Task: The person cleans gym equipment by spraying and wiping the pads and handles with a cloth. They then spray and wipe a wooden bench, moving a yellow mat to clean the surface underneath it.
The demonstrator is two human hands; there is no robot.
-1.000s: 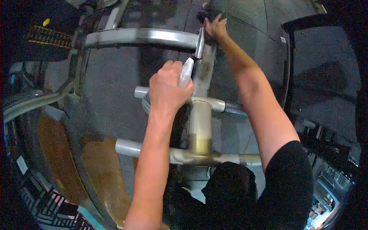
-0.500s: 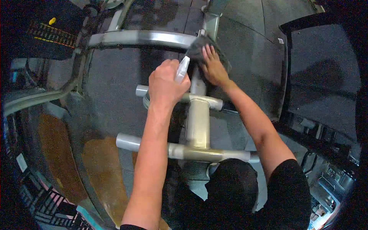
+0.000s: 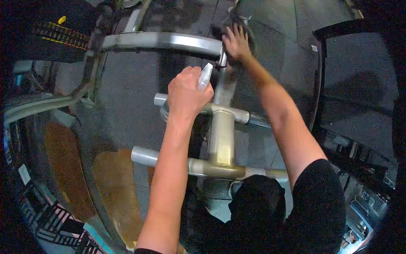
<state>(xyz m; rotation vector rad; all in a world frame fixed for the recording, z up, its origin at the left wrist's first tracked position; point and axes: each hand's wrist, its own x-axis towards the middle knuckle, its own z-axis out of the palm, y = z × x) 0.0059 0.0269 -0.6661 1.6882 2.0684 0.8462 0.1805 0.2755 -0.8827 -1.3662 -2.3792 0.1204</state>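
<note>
In the head view, my left hand (image 3: 188, 91) is wrapped around a spray bottle whose white spray head (image 3: 205, 77) sticks out past the thumb; the hand hides the rest. My right hand (image 3: 237, 43) is stretched forward, fingers spread over a dark cloth (image 3: 249, 39) that it presses onto the far part of the frame. The cloth is blurred, and its underside cannot be seen. Below both hands runs a silvery metal gym-machine frame (image 3: 222, 131), with a crossbar near the middle and another closer to my body.
A curved metal bar (image 3: 190, 43) joins the frame from the left. Brown boards (image 3: 116, 182) lie at lower left, beside a dark rack with a yellow knob (image 3: 62, 20). On the right stands a large dark panel (image 3: 359, 76). Dark tiles cover the floor.
My right hand has slid the cloth forward along the frame, past the joint with the curved bar. My left hand keeps its grip on the spray bottle, and the view has shifted slightly.
</note>
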